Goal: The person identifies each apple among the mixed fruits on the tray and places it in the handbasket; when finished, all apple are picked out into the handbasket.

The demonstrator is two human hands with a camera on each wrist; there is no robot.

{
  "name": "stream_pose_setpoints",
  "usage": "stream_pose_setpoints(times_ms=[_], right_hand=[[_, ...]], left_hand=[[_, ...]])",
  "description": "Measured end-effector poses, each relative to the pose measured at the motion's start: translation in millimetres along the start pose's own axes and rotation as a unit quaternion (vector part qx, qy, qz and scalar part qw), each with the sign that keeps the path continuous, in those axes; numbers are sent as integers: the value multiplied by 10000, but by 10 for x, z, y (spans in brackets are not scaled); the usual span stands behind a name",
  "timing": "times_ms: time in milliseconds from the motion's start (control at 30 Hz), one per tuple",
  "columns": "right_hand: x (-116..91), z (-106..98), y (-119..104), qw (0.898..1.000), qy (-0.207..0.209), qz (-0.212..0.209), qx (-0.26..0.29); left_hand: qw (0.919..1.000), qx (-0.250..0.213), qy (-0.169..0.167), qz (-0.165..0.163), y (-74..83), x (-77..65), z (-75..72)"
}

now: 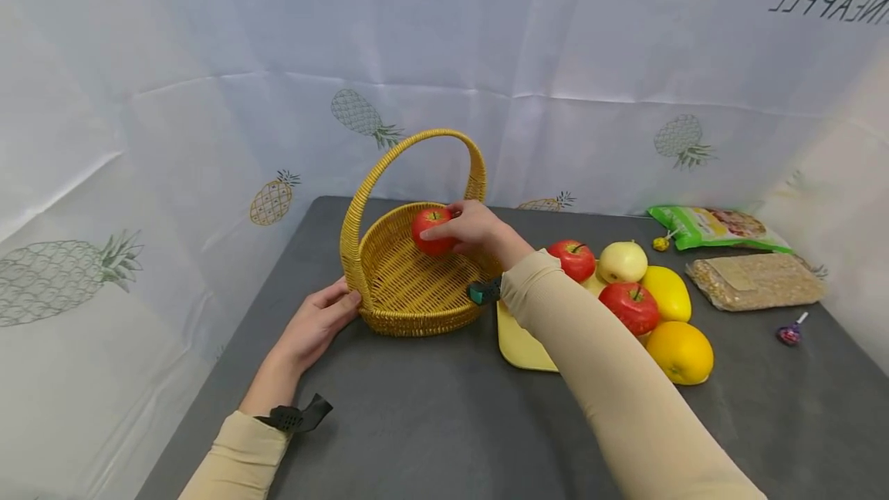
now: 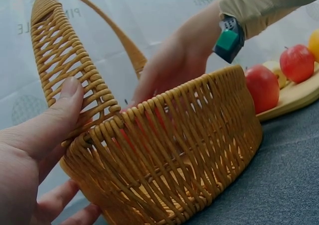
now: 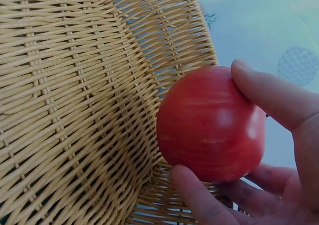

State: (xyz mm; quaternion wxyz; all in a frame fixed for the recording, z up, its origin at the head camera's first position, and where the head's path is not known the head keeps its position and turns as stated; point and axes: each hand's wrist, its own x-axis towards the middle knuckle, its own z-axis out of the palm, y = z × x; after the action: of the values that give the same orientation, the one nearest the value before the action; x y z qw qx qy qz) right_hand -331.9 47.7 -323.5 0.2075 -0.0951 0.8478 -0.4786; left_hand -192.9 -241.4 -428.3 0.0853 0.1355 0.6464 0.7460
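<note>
A red apple [image 3: 209, 130] is inside the wicker basket [image 1: 417, 322], near its back wall; whether its underside touches the weave, I cannot tell. The right hand [image 1: 475, 226] has its grip clamped on the apple, thumb on one side and fingers on the other. The left hand [image 1: 321, 322] is at the basket's left side, its grip closed about the foot of the tall handle [image 1: 350, 241], thumb in front and fingers along the outside.

The step in hand looks to be placing this apple in the basket while the left hand steadies it. The next move seems to call for resting the apple on the woven floor, then spreading the right fingers and drawing them out clear of the handle.

Just to the right of the basket is a yellow board [image 1: 528, 346], partly hidden by the right forearm. On or beside it are another apple [image 1: 572, 259], a larger red apple [image 1: 628, 307], a pale round fruit [image 1: 623, 261], a yellow fruit [image 1: 667, 293] and an orange [image 1: 681, 353]. Farther right on the dark table [image 1: 417, 407] are a green packet [image 1: 718, 228], a clear bag of grain [image 1: 757, 282] and two lollipops, one yellow [image 1: 661, 243], one purple [image 1: 790, 332]. A pineapple-print cloth [image 1: 444, 45] hangs behind.
</note>
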Motion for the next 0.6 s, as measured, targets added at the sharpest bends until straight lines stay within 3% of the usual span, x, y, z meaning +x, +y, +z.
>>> stream_pose_setpoints(times_ms=[400,600], right_hand=[[143,157,25,9998,-80,87,141],[160,180,94,9996,-199,35,-185]], left_hand=[[9999,68,15,98,26,-11,-27],[10000,40,79,-21,13,-8,12]])
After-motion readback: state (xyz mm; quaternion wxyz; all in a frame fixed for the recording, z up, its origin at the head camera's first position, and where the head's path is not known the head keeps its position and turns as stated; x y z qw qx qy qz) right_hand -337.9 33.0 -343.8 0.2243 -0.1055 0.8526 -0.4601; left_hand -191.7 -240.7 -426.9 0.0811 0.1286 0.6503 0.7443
